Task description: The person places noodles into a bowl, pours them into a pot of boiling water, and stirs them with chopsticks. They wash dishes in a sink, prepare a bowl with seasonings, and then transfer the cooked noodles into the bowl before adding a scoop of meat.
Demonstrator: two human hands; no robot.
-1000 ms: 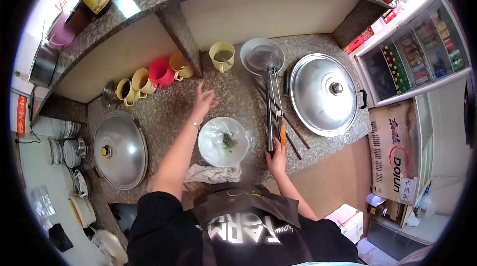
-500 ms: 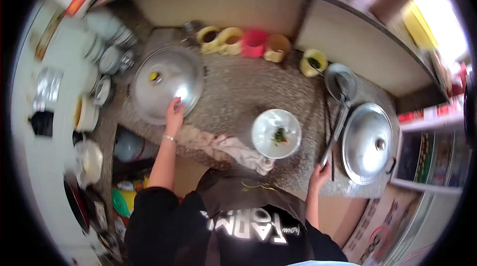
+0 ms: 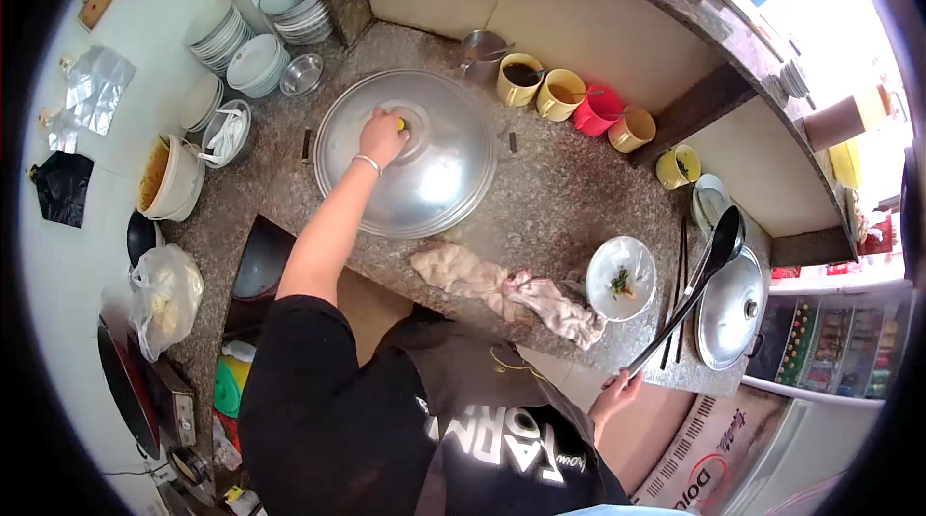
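My left hand (image 3: 383, 138) is closed around the yellow knob (image 3: 401, 124) of a wide round metal lid (image 3: 439, 169), which covers a large pot on the counter. My right hand (image 3: 617, 394) grips the end of a long-handled ladle (image 3: 727, 238) with a dark bowl, raised slantwise over the right side of the counter. Between my hands stands a white bowl (image 3: 623, 249) with chopped greens in the bottom. A crumpled cloth (image 3: 463, 277) lies along the front edge of the counter. Long dark chopsticks (image 3: 672, 318) lie beneath the ladle.
Several cups line the back wall, among them a red cup (image 3: 598, 108) and a yellow cup (image 3: 678, 167) with greens. A second lidded pot (image 3: 730, 309) is at the right. Stacked bowls (image 3: 258, 66) and a white tub (image 3: 179, 190) stand at the left. A shelf (image 3: 666, 0) runs above.
My left hand has moved from the lid's near edge onto its knob. My right hand has lifted the ladle off the strainer and bowl at the right. The view has turned left.
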